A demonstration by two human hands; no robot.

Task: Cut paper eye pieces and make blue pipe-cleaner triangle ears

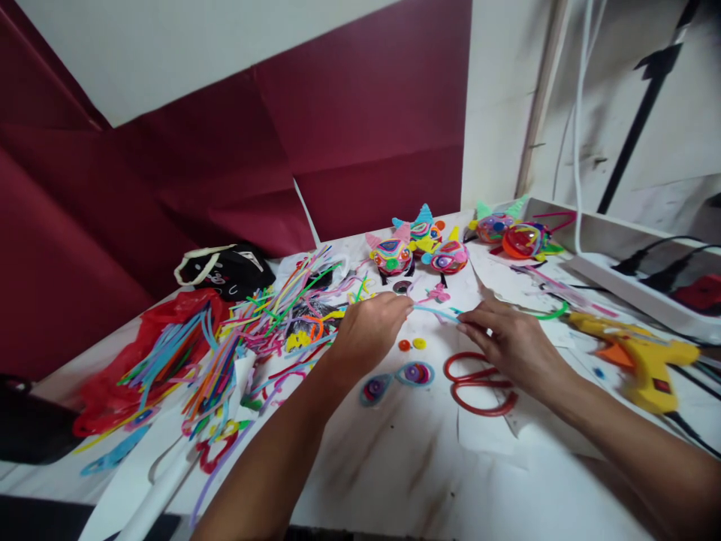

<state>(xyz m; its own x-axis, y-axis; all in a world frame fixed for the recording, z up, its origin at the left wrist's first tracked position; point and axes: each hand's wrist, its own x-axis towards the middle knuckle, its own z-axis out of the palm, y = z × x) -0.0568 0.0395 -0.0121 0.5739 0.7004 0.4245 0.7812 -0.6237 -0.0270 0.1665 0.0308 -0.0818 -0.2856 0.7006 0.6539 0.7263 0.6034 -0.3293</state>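
A light blue pipe cleaner [433, 310] stretches between my two hands above the table. My left hand [375, 319] pinches its left end, and my right hand [501, 330] grips the other end between thumb and fingers. Below them lie two teardrop-shaped coiled pieces, one [415, 373] on the right and one [374, 390] on the left, with purple centres. A small orange button [404, 346] and a yellow button [419, 343] sit just above these pieces. Red-handled scissors [478, 383] rest under my right hand, their blades hidden.
Colourful pipe cleaners [214, 368] pile up at the left on a red plastic bag [107, 391], near a black pouch [225, 272]. Several decorated balls with ears [393, 257] stand at the back. A yellow glue gun [642, 357] lies right, before a white power strip [642, 289].
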